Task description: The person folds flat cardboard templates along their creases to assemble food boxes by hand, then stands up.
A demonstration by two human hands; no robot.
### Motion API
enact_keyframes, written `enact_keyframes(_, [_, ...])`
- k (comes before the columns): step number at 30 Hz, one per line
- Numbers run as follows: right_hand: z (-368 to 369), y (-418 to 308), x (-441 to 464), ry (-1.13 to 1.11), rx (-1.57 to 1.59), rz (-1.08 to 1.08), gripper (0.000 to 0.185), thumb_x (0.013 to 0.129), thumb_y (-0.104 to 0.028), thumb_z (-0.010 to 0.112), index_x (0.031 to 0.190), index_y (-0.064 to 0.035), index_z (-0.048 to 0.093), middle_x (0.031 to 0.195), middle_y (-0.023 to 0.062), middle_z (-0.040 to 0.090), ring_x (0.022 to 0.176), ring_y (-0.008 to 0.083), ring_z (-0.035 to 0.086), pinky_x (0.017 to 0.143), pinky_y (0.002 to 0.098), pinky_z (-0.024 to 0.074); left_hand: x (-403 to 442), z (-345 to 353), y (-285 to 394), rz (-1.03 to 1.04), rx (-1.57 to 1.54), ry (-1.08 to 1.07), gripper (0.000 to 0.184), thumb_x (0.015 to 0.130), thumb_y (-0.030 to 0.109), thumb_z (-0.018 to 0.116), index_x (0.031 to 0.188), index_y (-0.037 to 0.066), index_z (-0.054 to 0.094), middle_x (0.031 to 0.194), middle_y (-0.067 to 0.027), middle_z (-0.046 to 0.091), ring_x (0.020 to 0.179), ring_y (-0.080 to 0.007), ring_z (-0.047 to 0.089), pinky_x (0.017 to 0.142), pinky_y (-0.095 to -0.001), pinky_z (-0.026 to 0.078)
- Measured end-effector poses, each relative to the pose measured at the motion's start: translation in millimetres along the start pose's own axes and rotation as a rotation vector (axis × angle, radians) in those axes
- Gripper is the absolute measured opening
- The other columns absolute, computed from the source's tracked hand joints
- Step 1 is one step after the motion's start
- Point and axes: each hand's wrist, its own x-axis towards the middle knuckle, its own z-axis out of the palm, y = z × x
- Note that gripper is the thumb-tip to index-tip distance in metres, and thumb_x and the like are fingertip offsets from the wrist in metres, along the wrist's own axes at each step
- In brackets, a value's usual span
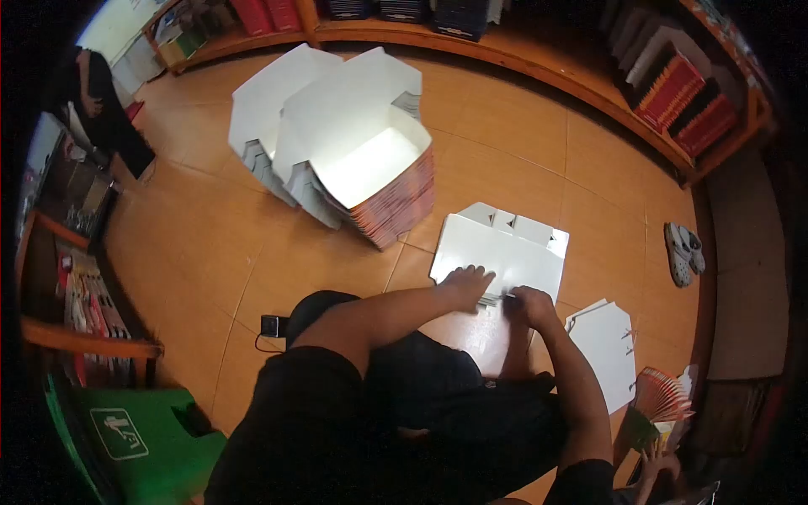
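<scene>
A flat white cardboard sheet [497, 252] with cut flaps along its far edge lies on the floor in front of me. My left hand [468, 286] rests on its near part, fingers spread. At its near right edge my right hand [532, 305] is closed, with its fingers bent; what it grips, if anything, is too small to make out. Between the hands are small slots or tabs in the card. Beyond, to the left, stands a stack of nested open boxes [396, 198] with white insides and reddish sides. More white sheets [604, 353] lie to the right.
Wooden shelves [522, 63] with boxes curve along the back. Grey clogs [683, 252] lie at the right. A green chair [143, 438] is at the lower left, a small black box [271, 326] beside my leg. A person [105, 109] stands upper left; another person's hand [656, 471] shows lower right.
</scene>
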Motion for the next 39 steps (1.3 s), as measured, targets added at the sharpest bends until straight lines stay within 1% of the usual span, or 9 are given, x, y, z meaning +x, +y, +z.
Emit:
enact_keyframes(5, [0.6, 17.7, 2.2, 0.018, 0.125, -0.017, 0.027, 0.076, -0.029, 0.070, 0.093, -0.0084, 0.069, 0.089, 0.0160, 0.067, 0.086, 0.0350, 0.065, 0.076, 0.0407, 0.0523, -36.8, 23.4, -20.6, 0.156, 0.402, 0.320, 0.083, 0.069, 0.031, 0.078, 0.137, 0.006, 0.037, 0.124, -0.0173, 0.049, 0.116, -0.0327, 0.048, 0.096, -0.0450, 0.042])
enact_keyframes(9, [0.5, 26.9, -12.9, 0.085, 0.099, -0.094, 0.026, 0.076, -0.024, 0.070, 0.097, -0.0088, 0.068, 0.097, 0.0131, 0.068, 0.090, 0.0319, 0.065, 0.080, 0.0370, 0.0516, -20.3, 30.3, -14.2, 0.231, 0.281, 0.230, 0.025, 0.079, 0.013, 0.060, 0.099, -0.002, 0.059, 0.103, -0.0162, 0.057, 0.095, -0.0282, 0.059, 0.081, -0.0375, 0.051])
enact_keyframes(11, [0.1, 25.6, -13.9, 0.038, 0.076, -0.046, 0.026, 0.076, -0.027, 0.069, 0.097, -0.0096, 0.067, 0.094, 0.0122, 0.068, 0.089, 0.0316, 0.065, 0.079, 0.0372, 0.0514, -16.3, 33.3, -8.2, 0.174, 0.150, 0.159, 0.028, 0.078, 0.019, 0.069, 0.098, -0.001, 0.063, 0.105, -0.0171, 0.059, 0.102, -0.0312, 0.059, 0.086, -0.0406, 0.051])
enact_keyframes(15, [-16.5, 4.8, -12.2, -0.097, 0.007, 0.060, 0.029, 0.073, -0.024, 0.069, 0.099, -0.0121, 0.067, 0.097, 0.0114, 0.067, 0.092, 0.0317, 0.064, 0.079, 0.0386, 0.0513, -10.3, 33.9, -9.2, 0.137, 0.111, 0.138, 0.017, 0.079, 0.011, 0.060, 0.092, -0.001, 0.065, 0.098, -0.0193, 0.061, 0.094, -0.0326, 0.062, 0.083, -0.0403, 0.051])
enact_keyframes(24, [-10.8, 9.8, -8.0, -0.093, 0.037, 0.061, 0.031, 0.073, -0.032, 0.071, 0.097, -0.0129, 0.068, 0.094, 0.0104, 0.067, 0.090, 0.0304, 0.065, 0.078, 0.0380, 0.0510, 40.1, 12.4, -44.6, -0.229, -0.225, -0.032, 0.051, 0.059, 0.034, 0.085, 0.093, 0.000, 0.070, 0.095, -0.0208, 0.069, 0.090, -0.0326, 0.068, 0.078, -0.0409, 0.055])
enact_keyframes(31, [-9.0, 1.7, -8.7, -0.101, 0.002, 0.070, 0.028, 0.077, -0.032, 0.070, 0.097, -0.0128, 0.067, 0.094, 0.0098, 0.067, 0.088, 0.0296, 0.065, 0.076, 0.0372, 0.0514, 37.0, 12.2, -48.5, -0.162, -0.227, -0.038, 0.045, 0.063, 0.028, 0.082, 0.093, -0.003, 0.069, 0.094, -0.0220, 0.069, 0.087, -0.0350, 0.067, 0.078, -0.0416, 0.054])
enact_keyframes(33, [-0.9, 2.9, -10.9, 0.000, -0.112, 0.011, 0.024, 0.078, -0.029, 0.069, 0.097, -0.0137, 0.067, 0.091, 0.0089, 0.065, 0.085, 0.0300, 0.065, 0.074, 0.0389, 0.0516, 30.0, 19.1, -43.0, 0.045, -0.053, -0.096, 0.047, 0.061, 0.033, 0.084, 0.092, 0.000, 0.070, 0.093, -0.0198, 0.069, 0.090, -0.0323, 0.067, 0.077, -0.0409, 0.055])
enact_keyframes(34, [2.4, 1.7, -11.9, 0.009, -0.161, 0.022, 0.019, 0.080, -0.025, 0.066, 0.095, -0.0143, 0.067, 0.089, 0.0088, 0.064, 0.084, 0.0302, 0.064, 0.072, 0.0407, 0.0518, 17.8, 22.4, -34.6, 0.042, -0.077, 0.015, 0.027, 0.072, 0.018, 0.076, 0.091, 0.000, 0.069, 0.096, -0.0198, 0.068, 0.092, -0.0330, 0.066, 0.079, -0.0414, 0.054])
enact_keyframes(39, [5.0, -12.2, -13.2, 0.113, -0.193, 0.047, 0.017, 0.082, -0.022, 0.061, 0.097, -0.0153, 0.067, 0.093, 0.0081, 0.064, 0.086, 0.0302, 0.063, 0.072, 0.0415, 0.0525, 17.9, 27.5, -30.9, 0.019, -0.078, 0.091, 0.020, 0.078, -0.001, 0.061, 0.098, 0.002, 0.062, 0.105, -0.0190, 0.060, 0.103, -0.0346, 0.059, 0.089, -0.0429, 0.049])
